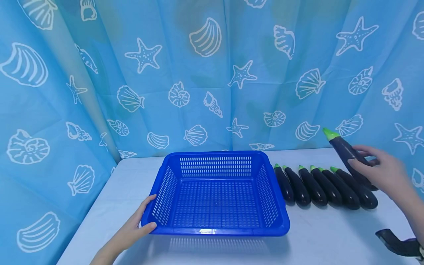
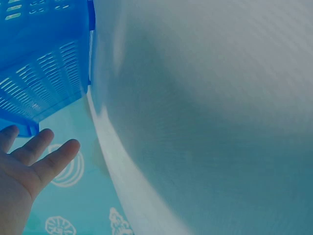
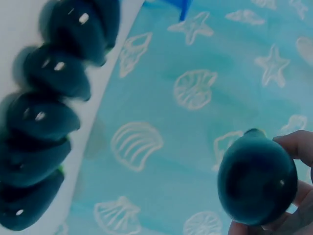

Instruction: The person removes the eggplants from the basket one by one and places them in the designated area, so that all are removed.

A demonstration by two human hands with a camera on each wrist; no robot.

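Observation:
My right hand (image 1: 385, 167) grips a dark purple eggplant (image 1: 346, 150) around its body, held up with its green stem end pointing up and to the left. The right wrist view shows this eggplant (image 3: 257, 181) from its rounded end, with fingers (image 3: 299, 146) about it. Below and left of that hand, several more eggplants (image 1: 314, 187) lie side by side in a slanted row. At the front left corner of a blue plastic basket (image 1: 216, 231), my left hand (image 1: 134, 222) rests against the rim. Its fingers look spread and straight in the left wrist view. Nothing lies in the basket.
A white table (image 1: 132, 184) carries the basket and the row. Behind and to the left hangs a blue curtain (image 1: 205, 73) with white shells and starfish. Near my right wrist, a black curved piece (image 1: 399, 244) shows at the lower right.

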